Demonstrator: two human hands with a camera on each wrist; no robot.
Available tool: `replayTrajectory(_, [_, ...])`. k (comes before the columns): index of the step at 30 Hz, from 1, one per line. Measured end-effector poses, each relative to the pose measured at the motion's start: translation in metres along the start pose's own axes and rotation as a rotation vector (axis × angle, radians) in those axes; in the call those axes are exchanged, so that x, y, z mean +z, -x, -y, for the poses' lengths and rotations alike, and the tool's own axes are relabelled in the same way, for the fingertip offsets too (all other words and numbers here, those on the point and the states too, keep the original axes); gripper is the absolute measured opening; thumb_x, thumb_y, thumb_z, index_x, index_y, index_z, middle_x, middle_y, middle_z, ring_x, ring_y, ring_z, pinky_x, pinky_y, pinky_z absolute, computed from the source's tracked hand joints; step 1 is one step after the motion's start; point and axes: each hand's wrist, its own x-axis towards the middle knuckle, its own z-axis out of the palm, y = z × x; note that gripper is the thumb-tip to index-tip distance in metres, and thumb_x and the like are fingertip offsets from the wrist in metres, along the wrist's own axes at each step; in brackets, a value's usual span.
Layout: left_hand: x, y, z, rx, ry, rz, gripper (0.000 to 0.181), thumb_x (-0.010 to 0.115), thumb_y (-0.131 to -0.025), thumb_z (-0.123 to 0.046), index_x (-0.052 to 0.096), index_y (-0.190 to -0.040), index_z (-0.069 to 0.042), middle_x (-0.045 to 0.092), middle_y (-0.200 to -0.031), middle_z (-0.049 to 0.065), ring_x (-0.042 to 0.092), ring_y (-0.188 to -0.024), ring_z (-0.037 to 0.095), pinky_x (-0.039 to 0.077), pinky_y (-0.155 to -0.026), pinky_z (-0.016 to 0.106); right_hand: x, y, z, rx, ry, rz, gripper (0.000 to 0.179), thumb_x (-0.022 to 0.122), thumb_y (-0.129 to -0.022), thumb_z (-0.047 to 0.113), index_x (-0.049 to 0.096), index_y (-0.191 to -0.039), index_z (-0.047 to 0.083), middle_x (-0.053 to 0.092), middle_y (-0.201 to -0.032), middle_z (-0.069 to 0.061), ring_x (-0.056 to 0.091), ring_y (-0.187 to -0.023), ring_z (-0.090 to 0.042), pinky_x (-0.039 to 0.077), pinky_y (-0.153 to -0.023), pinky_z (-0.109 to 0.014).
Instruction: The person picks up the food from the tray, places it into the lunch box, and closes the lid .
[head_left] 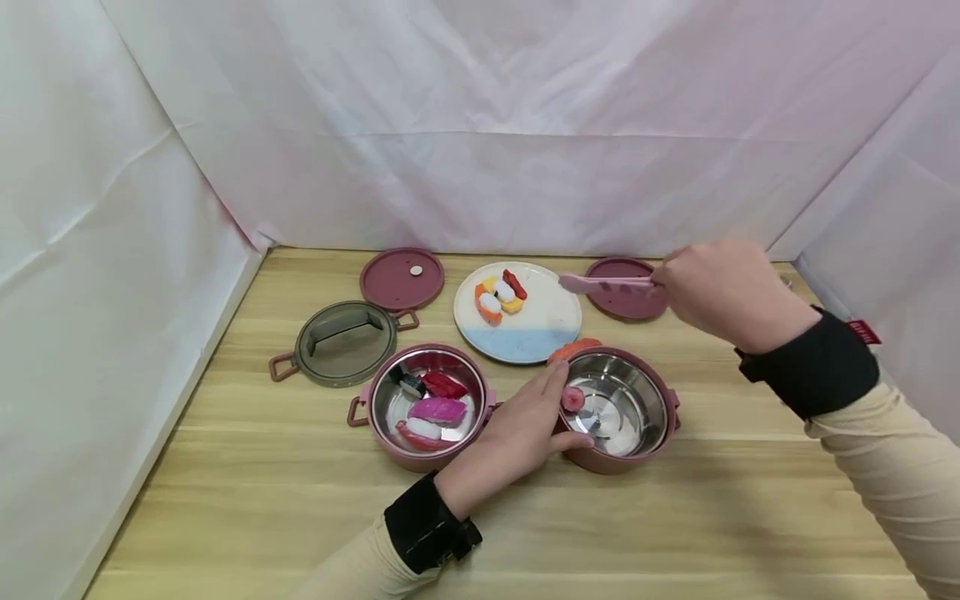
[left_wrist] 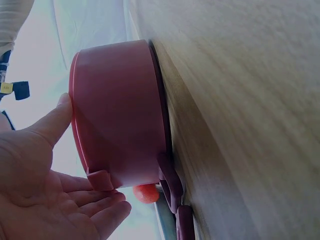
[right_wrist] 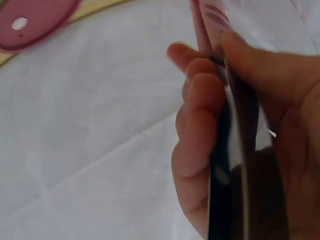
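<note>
Tongs (head_left: 609,284) partly hidden in right hand (head_left: 729,292)

Bright, even light fills the head view, leaving the curtain (head_left: 525,75) pale with faint pink patches. A broad, soft-edged shadow lies on the table (head_left: 225,500) beside the right sleeve (head_left: 873,467), and the steel inside the right pot (head_left: 618,427) throws sharp glints. The right grip (head_left: 726,293) is blurred along its upper edge. The left wrist view has a hazy, bluish cast, its curtain nearly blown out and the table's grain smeary. The right wrist view is dimmer and greyer, with dark, out-of-focus tongs (right_wrist: 266,195).
</note>
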Motion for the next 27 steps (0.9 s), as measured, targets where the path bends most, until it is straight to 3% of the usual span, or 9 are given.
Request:
replayTrajectory(3, [0.003,0.004,0.004,-0.002,0.010,0.000,0.097,0.071,-0.087,-0.049,0.021,-0.159,-0.007,0.022,-0.167,0.009,0.028,-0.152,0.024,0.037,-0.119,0.042,0.008,0.001,0.002,0.026,-0.075,0.187,0.016,0.072,-0.089,0.018,0.069,-0.074,0.014,0.052,-0.060,0.002,0.043,-0.053,-0.014,0.033,-0.043,-0.030])
replayTrajectory(6, [0.005,0.005,0.005,-0.009,0.014,0.004,0.097,0.071,-0.087,-0.049,0.021,-0.159,-0.007,0.023,-0.167,0.009,0.029,-0.152,0.024,0.038,-0.119,0.043,0.012,0.001,0.000,0.032,-0.107,0.312,0.014,0.079,-0.085,0.026,0.071,-0.079,0.017,0.060,-0.067,0.004,0.050,-0.059,-0.014,0.042,-0.047,-0.033])
replayTrajectory(13, [0.006,0.004,0.005,-0.015,-0.016,-0.001,0.098,0.071,-0.086,-0.052,0.022,-0.159,-0.009,0.027,-0.166,0.007,0.030,-0.151,0.019,0.037,-0.120,0.038,0.014,-0.006,0.000,-0.008,0.026,0.349,0.022,0.087,-0.074,0.029,0.068,-0.070,0.018,0.058,-0.062,0.003,0.053,-0.055,-0.013,0.049,-0.045,-0.037])
replayTrajectory(19, [0.005,0.002,0.003,0.017,-0.005,-0.020,0.097,0.070,-0.087,-0.051,0.022,-0.159,-0.008,0.025,-0.166,0.008,0.030,-0.151,0.022,0.038,-0.119,0.039,0.026,-0.007,0.003,-0.072,0.141,0.231,0.035,0.091,-0.067,0.022,0.058,-0.058,0.017,0.051,-0.056,0.001,0.044,-0.048,-0.014,0.043,-0.041,-0.035])
replayTrajectory(27, [0.003,0.000,0.002,0.025,-0.012,-0.020,0.097,0.070,-0.088,-0.051,0.021,-0.159,-0.007,0.022,-0.167,0.008,0.029,-0.152,0.023,0.037,-0.120,0.040,0.042,0.002,-0.004,-0.147,0.156,0.033,0.035,0.090,-0.067,0.024,0.057,-0.057,0.018,0.054,-0.056,0.001,0.048,-0.047,-0.015,0.040,-0.037,-0.035])
